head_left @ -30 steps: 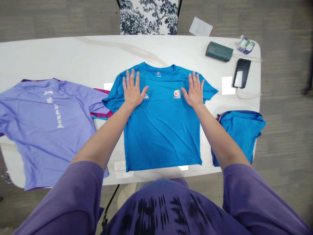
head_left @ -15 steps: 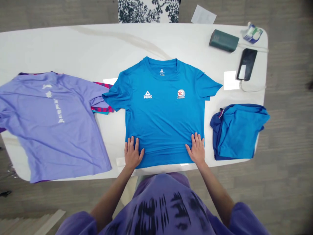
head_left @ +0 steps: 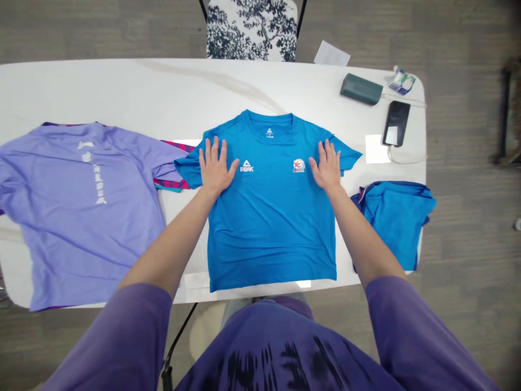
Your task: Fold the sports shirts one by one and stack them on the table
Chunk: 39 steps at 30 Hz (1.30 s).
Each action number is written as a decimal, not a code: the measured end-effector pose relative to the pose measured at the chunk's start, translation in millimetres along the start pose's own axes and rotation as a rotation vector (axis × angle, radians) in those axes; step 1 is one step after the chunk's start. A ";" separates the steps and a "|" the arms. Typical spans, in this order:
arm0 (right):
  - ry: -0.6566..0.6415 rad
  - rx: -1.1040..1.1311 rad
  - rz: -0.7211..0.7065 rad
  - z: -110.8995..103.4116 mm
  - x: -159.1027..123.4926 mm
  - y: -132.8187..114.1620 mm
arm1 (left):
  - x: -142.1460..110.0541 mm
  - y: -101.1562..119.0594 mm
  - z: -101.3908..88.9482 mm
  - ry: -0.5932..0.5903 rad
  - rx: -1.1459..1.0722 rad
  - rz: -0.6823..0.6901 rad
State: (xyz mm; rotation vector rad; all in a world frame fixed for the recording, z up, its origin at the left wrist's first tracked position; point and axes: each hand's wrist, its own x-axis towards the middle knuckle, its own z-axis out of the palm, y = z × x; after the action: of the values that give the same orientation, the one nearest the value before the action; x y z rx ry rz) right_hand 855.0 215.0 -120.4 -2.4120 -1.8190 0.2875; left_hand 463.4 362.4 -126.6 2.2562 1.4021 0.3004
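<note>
A bright blue T-shirt (head_left: 271,217) lies spread flat, front up, in the middle of the white table (head_left: 122,92). My left hand (head_left: 214,166) rests flat on its chest near the left shoulder, fingers stretched out. My right hand (head_left: 325,165) lies flat on the chest near the right shoulder, fingers likewise spread. Neither hand holds anything. A white logo and a small round badge show between my hands.
A lilac T-shirt (head_left: 81,201) lies spread on the left over a striped garment (head_left: 173,183). A bundle of blue clothes (head_left: 396,217) sits at the right edge. A dark green case (head_left: 361,88), a phone (head_left: 395,123) on a cable and a patterned chair (head_left: 251,30) are at the back.
Both hands slid down the blue shirt to its hem half a second ago. They are now back up on the chest near the shoulders.
</note>
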 end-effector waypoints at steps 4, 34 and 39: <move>0.013 -0.069 -0.024 18.8 38.6 27.7 | 40.4 -33.9 17.0 0.007 0.035 -0.017; -0.578 0.245 0.235 -12.2 -331.5 -424.0 | -29.6 -146.7 -202.8 -0.109 0.084 -0.028; -0.667 0.219 0.245 2.8 -332.0 -472.0 | -19.9 -159.4 -191.4 -0.281 0.148 -0.006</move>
State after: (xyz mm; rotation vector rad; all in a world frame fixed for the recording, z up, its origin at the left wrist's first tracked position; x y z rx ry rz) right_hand 322.5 27.1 -0.9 -2.5510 -1.5481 1.3733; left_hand 249.3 455.6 -37.7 2.3028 1.3181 -0.1242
